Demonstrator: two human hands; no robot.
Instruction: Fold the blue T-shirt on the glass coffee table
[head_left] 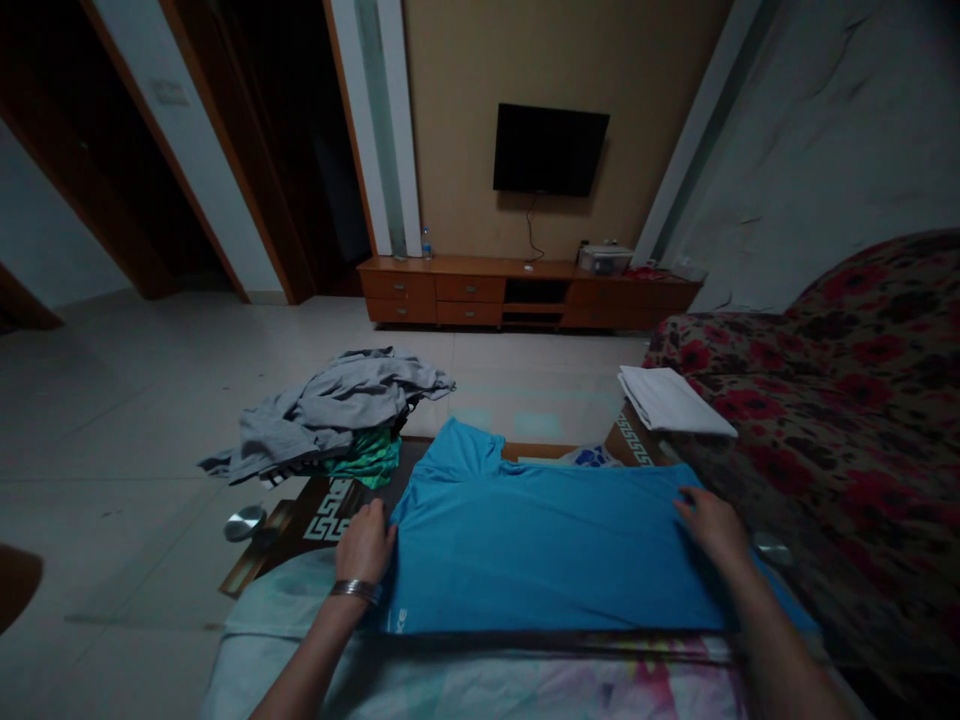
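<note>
The left hand and right hand lie open on the edges of a blue shirt. Beside the shirt, gray clothes partly hide green cloth.

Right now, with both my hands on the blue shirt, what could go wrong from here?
The blue T-shirt lies under your left hand and right hand; its right side spreads past that hand toward the flowered sofa, so it might drag or wrinkle. The metal bracelet on your left wrist could catch the fabric. The grey clothes, piled on green cloth at the table edge, might slide onto the tile floor.
</note>
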